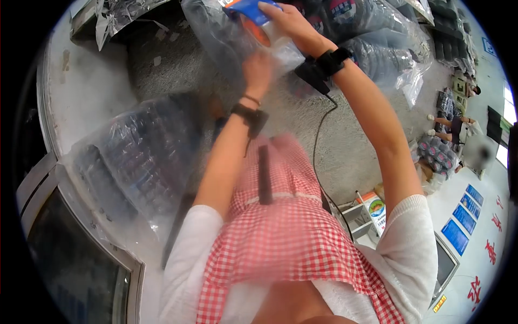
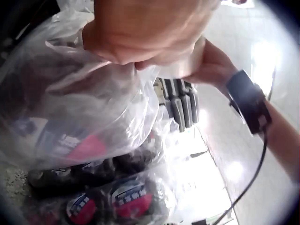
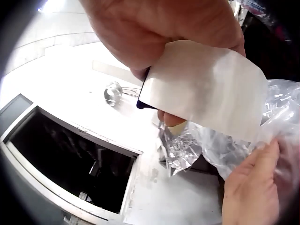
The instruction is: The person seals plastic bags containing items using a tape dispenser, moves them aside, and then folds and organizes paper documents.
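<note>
My right hand [image 1: 294, 27] grips a blue packing tape dispenser [image 1: 251, 12] with an orange hub and a wide roll of tape [image 3: 206, 86]. Just below it, my left hand [image 1: 258, 73], blurred in the head view, holds the gathered film of a large clear plastic bag [image 2: 89, 98]. In the right wrist view, the left fingers [image 3: 267, 157] pinch the film close by the roll. Dark bottles with pink and blue labels show through the bag in the left wrist view.
More wrapped bottle packs [image 1: 372, 59] lie beyond my hands on the grey floor [image 1: 345, 156]. Another plastic-covered pack [image 1: 145, 151] stands at left by a window frame [image 1: 129, 262]. A cable [image 1: 318, 129] hangs from my right wrist. Another person [image 1: 458, 127] is far right.
</note>
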### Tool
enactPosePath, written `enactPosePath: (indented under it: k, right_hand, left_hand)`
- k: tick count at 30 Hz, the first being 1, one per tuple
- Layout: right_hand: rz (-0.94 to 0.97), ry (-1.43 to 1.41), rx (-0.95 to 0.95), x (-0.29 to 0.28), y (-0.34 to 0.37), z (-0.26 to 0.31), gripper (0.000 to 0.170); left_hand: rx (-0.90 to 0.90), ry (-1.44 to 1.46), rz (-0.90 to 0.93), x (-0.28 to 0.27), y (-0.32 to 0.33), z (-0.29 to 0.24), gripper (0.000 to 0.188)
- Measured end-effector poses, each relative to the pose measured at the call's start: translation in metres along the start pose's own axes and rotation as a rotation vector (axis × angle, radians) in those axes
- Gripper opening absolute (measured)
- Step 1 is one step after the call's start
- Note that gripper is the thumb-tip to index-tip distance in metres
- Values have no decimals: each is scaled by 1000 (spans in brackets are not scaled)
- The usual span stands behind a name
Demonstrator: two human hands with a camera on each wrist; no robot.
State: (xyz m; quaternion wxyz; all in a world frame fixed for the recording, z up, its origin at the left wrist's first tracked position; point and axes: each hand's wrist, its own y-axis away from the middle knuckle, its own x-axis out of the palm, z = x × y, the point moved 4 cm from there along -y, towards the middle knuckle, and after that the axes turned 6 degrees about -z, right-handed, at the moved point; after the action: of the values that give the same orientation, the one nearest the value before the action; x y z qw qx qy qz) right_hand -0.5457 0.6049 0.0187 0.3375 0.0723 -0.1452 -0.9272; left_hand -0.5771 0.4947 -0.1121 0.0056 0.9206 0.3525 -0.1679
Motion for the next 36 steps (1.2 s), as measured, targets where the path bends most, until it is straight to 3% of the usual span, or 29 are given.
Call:
enactPosePath:
  k: [1,2,5,8,9,12,13,16,18,21,22,24,26,27,28,29,30,32,34,35,36]
  right_hand:
    - [-42,10,41,-3,7,4,35]
    - [-75,24,-90,-4,21,11,35]
    - [-184,-21,-175,-14,87,17,34]
    - [-221,110,-148,-35,180,-35,28]
    - [-202,194,-121,-44,214,-56,25]
    - [-175,380,50,-72,307,-139,28]
    - [-197,399,70,-75,318,-164,30]
    - [-271,401,148,-77,323,-204,35]
    - [-331,327,205,-63,279,-215,38]
    - [-361,474,121,-52,210,-233,40]
    - [-349,539,129,-48,187,-230,40]
    - [-245,732,155,-36,164,-228,41]
    - [-73,1001,191,-46,157,-232,41]
    - [-163,974,175,-51,163,-237,40]
    - [-305,936,163,-56,170,-255,42]
    - [-440,899,155,-59,177,-267,44]
    - [-520,810,307,-56,185,-262,46]
    - [-693,614,602,-38,186,-233,50]
    - [-907,549,479,-5,156,-208,54]
    - [-1006,516,413,7,140,-197,56]
    - [-1084,513,415,8,126,-188,58]
  left_hand:
    - [-34,71,26,2,-6,4,29]
    - [-139,107,55,4,-8,9,30]
    - [-405,243,139,7,-10,24,28]
    - [-407,544,148,1,-18,33,22]
    - [-615,634,158,-3,-21,30,19]
    - [-736,733,343,-9,-25,53,15]
    - [-794,732,328,-12,-22,44,14]
    - [-821,788,332,-11,-10,26,14]
    - [-836,824,338,-13,-5,7,14]
    - [-966,1013,415,-24,-5,-23,21]
    - [-942,1223,688,-27,-9,-12,17]
    - [-913,866,332,-13,-13,25,19]
    - [-789,469,476,-21,-29,45,22]
    - [-712,275,541,-24,-46,52,25]
    - [-462,-198,577,-38,-70,21,26]
    - [-198,-656,584,-59,-91,-43,27]
    - [83,-1098,581,-67,-106,-76,29]
    - [477,-986,284,-86,-172,-64,38]
    - [873,-1044,2,-91,-215,-59,48]
    - [752,-819,227,-78,-236,0,57]
    - [396,-373,403,-73,-241,30,57]
